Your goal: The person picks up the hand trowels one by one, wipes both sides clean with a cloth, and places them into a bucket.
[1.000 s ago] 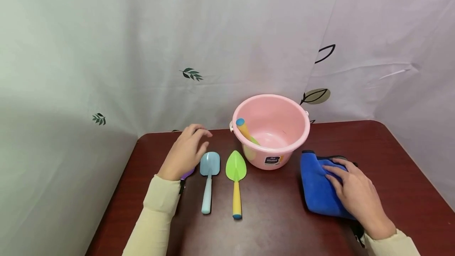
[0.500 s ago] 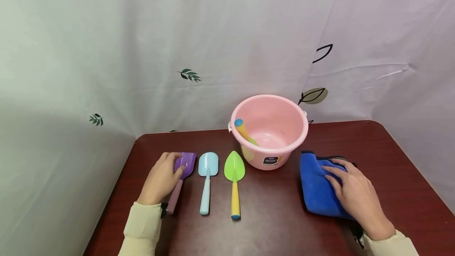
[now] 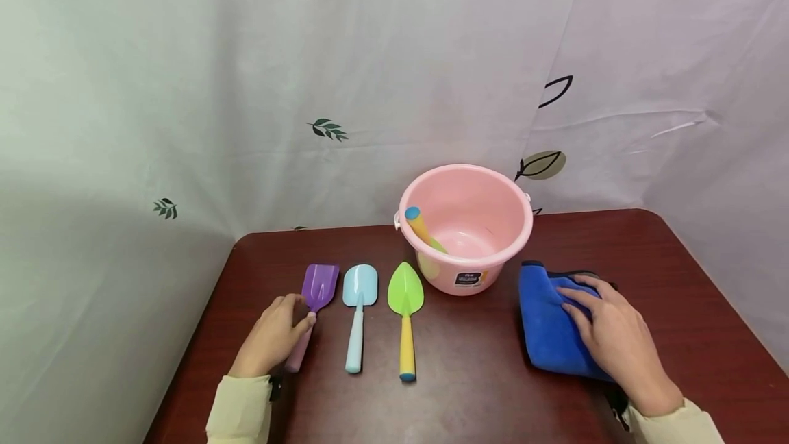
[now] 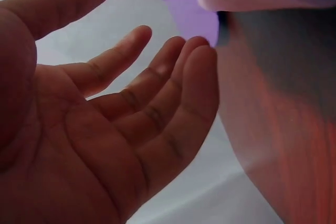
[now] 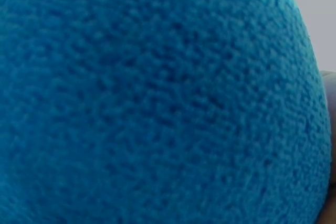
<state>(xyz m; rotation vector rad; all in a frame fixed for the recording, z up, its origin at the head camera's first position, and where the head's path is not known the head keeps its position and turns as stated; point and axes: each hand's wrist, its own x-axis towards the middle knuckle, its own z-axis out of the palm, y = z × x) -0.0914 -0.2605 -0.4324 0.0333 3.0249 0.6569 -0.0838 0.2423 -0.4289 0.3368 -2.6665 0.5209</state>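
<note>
Left hand (image 3: 268, 340), grip loose and unclosed, just beside 1 purple shovel (image 3: 320, 285), 1 pale-blue shovel (image 3: 360, 286) and 1 green trowel (image 3: 405, 290) lying alongside on the worktop (image 3: 481, 375), 1 yellow-handled tool (image 3: 418, 227) inside 1 pink bucket (image 3: 439, 275), right hand (image 3: 624, 341), grip relaxed, resting on 1 blue pouch (image 3: 551, 334)

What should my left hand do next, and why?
I'd probably close your left hand on the purple shovel's handle: the hand is right beside it in the head view, but the left wrist view shows its grip empty.
</note>
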